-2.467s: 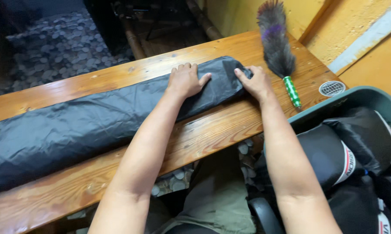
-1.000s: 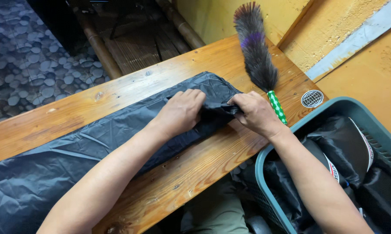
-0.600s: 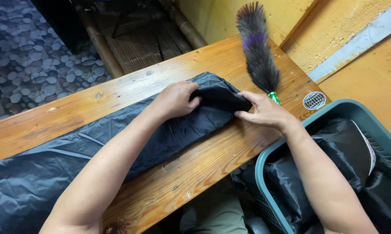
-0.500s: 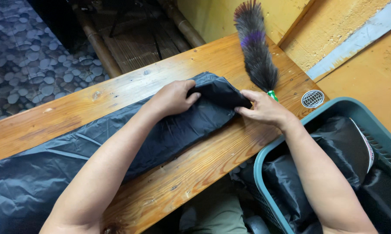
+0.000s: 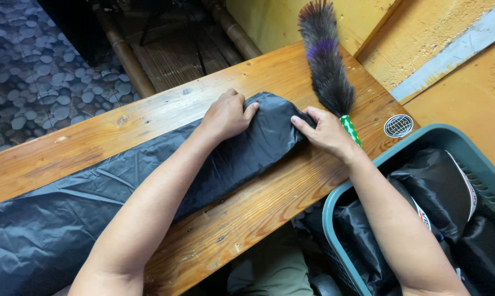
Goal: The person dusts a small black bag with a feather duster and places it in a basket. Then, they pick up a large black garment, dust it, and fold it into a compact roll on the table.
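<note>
Wooden planks of a long table (image 5: 291,192) fill the head camera's view, set against a yellow wall with a pebbled floor (image 5: 33,82) beyond. A long black plastic sheet (image 5: 94,203), folded into a narrow band, lies along the table, its near end rolled over. The left hand (image 5: 225,115) presses on top of that rolled end, fingers curled and close together; the right hand (image 5: 327,131) rests against the end's edge, fingers loosely together and flat on the plastic, pinching nothing. A dark feather duster (image 5: 327,71) with a green-and-white handle lies just beside the right hand. A teal basket (image 5: 340,203) holding more black bundles stands at the table's edge. The slick sheet could spring open if pressure eases, and the right wrist could nudge the duster off the table.
</note>
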